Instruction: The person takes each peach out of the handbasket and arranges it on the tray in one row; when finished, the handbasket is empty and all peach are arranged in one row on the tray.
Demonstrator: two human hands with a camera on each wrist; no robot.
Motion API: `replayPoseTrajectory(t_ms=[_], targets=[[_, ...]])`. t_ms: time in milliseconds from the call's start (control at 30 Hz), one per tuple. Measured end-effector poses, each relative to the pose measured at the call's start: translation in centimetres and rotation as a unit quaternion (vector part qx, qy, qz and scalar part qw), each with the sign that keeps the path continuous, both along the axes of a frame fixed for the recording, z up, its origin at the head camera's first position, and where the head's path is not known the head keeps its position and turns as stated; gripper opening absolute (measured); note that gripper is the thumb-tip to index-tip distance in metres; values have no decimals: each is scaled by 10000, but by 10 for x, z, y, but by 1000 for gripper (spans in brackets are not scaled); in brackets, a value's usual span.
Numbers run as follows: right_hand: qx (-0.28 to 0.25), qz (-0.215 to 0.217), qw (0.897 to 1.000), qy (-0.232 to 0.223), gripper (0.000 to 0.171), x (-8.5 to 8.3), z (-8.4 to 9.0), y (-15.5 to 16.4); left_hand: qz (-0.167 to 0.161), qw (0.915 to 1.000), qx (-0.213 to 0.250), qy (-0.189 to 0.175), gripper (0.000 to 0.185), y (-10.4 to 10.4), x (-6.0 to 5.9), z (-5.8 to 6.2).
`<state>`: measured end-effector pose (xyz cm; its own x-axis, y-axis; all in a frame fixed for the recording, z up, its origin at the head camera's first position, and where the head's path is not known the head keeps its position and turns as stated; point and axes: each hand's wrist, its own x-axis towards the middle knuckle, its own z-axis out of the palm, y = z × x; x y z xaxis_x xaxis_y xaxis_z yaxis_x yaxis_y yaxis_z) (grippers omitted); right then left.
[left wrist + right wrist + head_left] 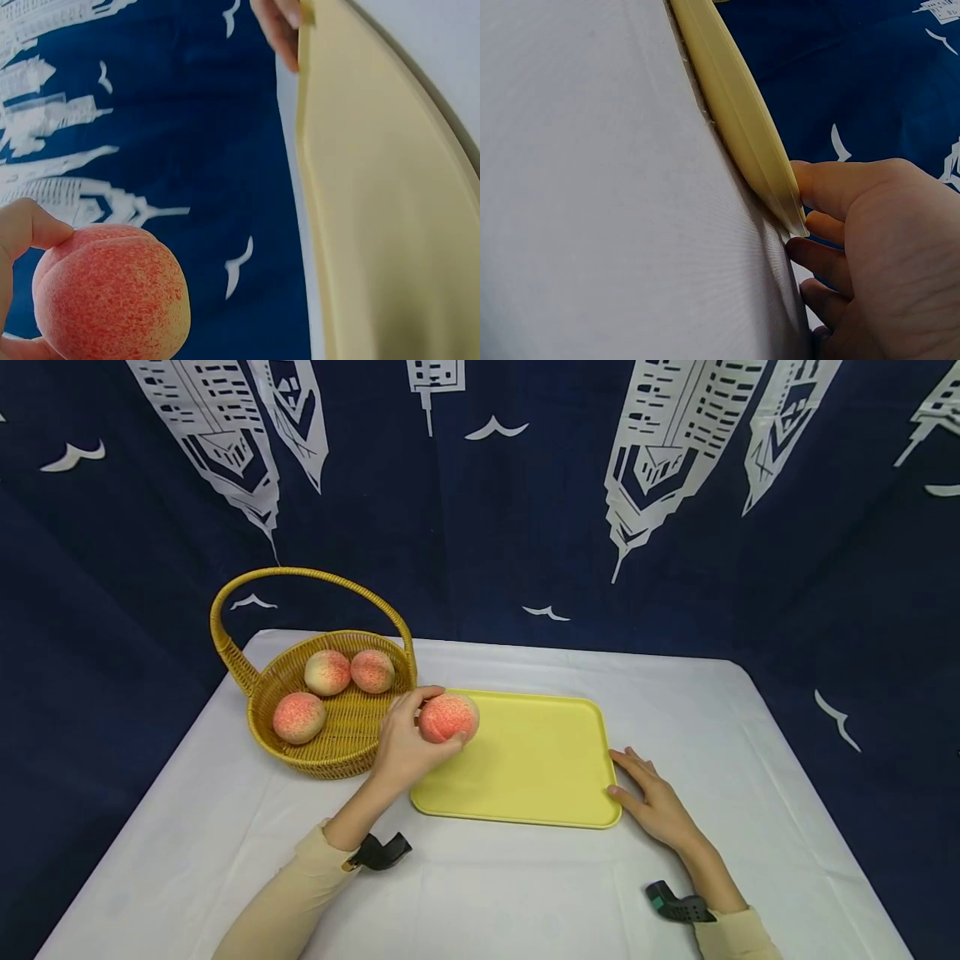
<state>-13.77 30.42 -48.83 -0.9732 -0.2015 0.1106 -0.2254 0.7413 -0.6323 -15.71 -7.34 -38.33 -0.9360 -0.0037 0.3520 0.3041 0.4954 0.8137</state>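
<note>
We see the left hand [401, 747] curled around a peach [447, 717] above the yellow tray [536, 760] on the white tablecloth [480, 885], the right hand [654, 802] lying flat-fingered against the tray's right edge, before a navy skyline curtain [480, 502].

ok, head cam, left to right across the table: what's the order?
Basket holding three peaches → left hand gripping a fourth peach → yellow tray → right hand resting at the tray's right edge.

staged recording set: printed backdrop curtain [480, 527] behind cloth-covered table [750, 793].
</note>
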Motion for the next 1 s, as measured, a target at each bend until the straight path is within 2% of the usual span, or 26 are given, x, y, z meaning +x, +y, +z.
replayPoseTrajectory(t_ms=[300,500,733,1000], targets=[[-24,-26,10000,-70,61,0,1,0,-541,9978,91,-383,62,67,-16,-17],[-28,-16,9999,-101,61,1,1,0,-725,9965,-138,-387,60,106,-26,-31],[25,-40,9999,-137,60,1,2,0,-824,9933,-514,-624,58,139,-38,-48],[41,-29,9999,-150,60,-1,1,0,-1129,9844,-978,-933,59,163,-45,-61]])
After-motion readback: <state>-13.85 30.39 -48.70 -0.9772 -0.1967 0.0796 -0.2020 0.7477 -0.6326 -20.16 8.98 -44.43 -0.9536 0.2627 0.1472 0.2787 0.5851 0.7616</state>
